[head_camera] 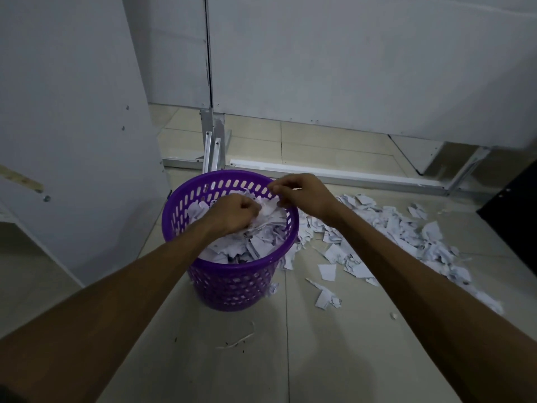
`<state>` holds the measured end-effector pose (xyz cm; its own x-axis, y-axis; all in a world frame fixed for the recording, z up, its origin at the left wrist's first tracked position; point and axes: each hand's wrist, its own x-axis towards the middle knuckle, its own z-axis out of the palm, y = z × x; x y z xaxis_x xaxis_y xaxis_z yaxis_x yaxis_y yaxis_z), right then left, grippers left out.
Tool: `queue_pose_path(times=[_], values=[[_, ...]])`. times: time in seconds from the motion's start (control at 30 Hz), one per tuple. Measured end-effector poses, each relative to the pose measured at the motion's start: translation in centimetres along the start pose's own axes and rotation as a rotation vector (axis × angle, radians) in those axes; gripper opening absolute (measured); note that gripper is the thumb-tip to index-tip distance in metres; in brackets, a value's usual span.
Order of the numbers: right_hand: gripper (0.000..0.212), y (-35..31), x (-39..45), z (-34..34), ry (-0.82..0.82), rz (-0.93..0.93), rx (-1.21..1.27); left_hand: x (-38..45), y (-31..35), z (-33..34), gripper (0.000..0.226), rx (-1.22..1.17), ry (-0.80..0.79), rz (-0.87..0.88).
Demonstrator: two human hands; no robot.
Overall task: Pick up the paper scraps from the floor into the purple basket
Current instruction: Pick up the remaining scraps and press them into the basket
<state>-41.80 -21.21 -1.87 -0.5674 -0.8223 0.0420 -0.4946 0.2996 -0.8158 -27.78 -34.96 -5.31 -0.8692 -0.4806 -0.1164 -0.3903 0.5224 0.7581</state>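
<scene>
Gripping paper scraps (263, 212) over purple basket (232, 289); no legible writing.

The left hand (235, 212) hides its own fingertips among the paper scraps (255, 242) filling the purple basket (232, 286). A dark object (514, 199) at the floor's right edge is cut off.

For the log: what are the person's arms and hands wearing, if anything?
Nothing visible. Both forearms are bare from the frame edge down to the wrists, with no sleeves showing. The left hand and right hand have no gloves, and no watch, bands or rings can be made out.
</scene>
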Motion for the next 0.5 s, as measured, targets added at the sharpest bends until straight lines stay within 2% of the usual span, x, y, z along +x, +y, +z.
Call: queue_pose_path(times=[0.1,0.17,0.3,0.5], values=[[0.019,0.5,-0.6,-1.7,0.105,0.059,0.203,0.5,0.7,-0.7,0.027,0.035,0.226,0.057],[0.020,1.2,-1.2,-2.9,0.137,0.110,0.275,0.9,1.7,-0.9,0.024,-0.010,0.301,0.096],[0.023,4.3,-3.2,-5.7,0.175,0.225,0.289,2.3,4.5,0.6,0.014,-0.228,0.279,0.164],[0.021,10.6,-7.2,-8.9,0.255,0.396,0.294,4.2,10.8,5.7,0.015,-0.335,0.144,0.278]])
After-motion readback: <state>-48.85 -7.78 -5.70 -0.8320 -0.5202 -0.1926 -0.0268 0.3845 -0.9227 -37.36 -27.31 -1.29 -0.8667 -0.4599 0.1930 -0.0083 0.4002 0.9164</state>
